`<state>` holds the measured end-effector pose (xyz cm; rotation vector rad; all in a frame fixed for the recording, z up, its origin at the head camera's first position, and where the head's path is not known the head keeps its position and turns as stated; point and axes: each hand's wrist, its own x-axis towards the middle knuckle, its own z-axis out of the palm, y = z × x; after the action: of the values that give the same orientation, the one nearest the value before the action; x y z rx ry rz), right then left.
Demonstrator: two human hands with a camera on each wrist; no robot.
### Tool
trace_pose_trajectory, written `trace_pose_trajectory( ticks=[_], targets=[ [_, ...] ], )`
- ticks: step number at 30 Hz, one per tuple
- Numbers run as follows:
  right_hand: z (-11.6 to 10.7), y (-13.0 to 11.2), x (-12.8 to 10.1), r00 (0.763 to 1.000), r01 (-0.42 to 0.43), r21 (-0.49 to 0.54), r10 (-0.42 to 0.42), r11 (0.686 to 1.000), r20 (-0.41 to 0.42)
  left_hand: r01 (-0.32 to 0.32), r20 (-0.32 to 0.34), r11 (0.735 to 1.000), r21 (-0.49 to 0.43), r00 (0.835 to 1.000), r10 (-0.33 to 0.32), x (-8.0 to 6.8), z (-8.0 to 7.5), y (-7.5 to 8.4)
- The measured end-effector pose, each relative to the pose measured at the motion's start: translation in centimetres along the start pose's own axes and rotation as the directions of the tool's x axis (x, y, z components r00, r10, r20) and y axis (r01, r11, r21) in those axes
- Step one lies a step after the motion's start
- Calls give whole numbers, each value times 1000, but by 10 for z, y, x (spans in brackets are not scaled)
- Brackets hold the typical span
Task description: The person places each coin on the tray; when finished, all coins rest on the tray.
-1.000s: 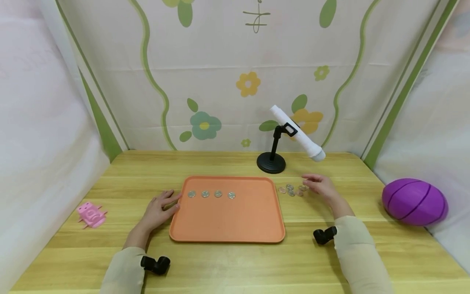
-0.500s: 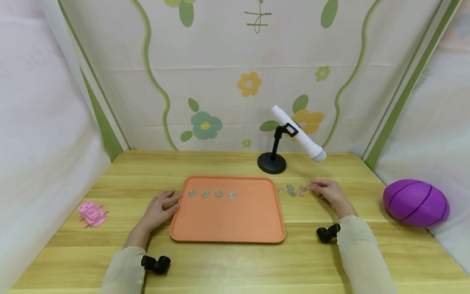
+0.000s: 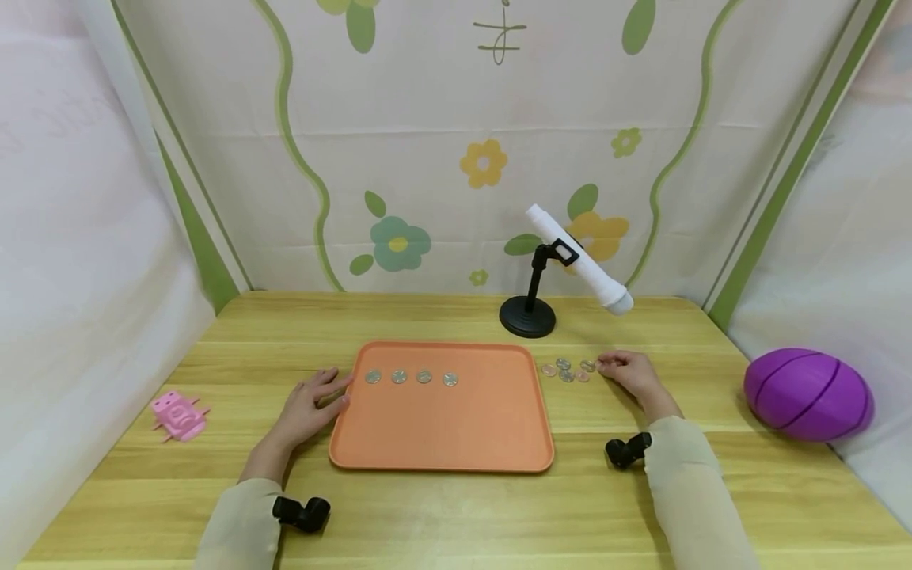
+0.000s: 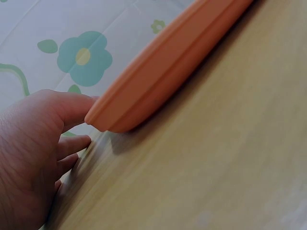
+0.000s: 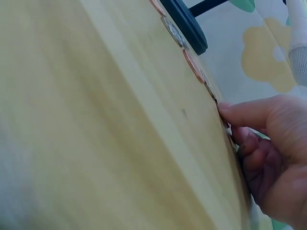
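Coin transfer appears under way, judged from the layout. Right hand (image 3: 630, 374), right of centre in the head view, pinches at the loose coins (image 3: 568, 370) on the table (image 3: 456, 514) beside the tray (image 3: 442, 443); fingers curled together. Left hand (image 3: 309, 404) rests with relaxed fingers against the tray's left rim. Tray holds four coins in a row (image 3: 410, 377). Next move calls for a clean lift of one coin.

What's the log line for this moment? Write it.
left hand: rests at tray edge | right hand: pinching coin beside loose coins | tray: four coins

Small round coins (image 3: 568, 370) lie flat, loosely clustered on the wood just right of the orange tray (image 3: 442, 443), some seemingly copper-toned.
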<state>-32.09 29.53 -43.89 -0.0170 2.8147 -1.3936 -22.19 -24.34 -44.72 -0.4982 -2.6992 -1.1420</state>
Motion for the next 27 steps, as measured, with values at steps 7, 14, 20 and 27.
trace_pose_trajectory(
  ticks=[7,14,20,27],
  targets=[
    [1,-5,-2,1000,-16,-103,16,995,-5,-6,1,1000,-11,1000,6,0,1,1],
    [0,-9,-5,1000,-24,-172,25,985,2,-10,1,1000,1,1000,10,1,1,1],
    [3,-9,-8,998,28,-188,-37,982,-43,5,3,1000,3,1000,-5,1,0,1],
    [5,-8,-14,991,100,-140,-111,985,-80,2,6,1000,3,1000,-2,0,-1,1]
  ],
)
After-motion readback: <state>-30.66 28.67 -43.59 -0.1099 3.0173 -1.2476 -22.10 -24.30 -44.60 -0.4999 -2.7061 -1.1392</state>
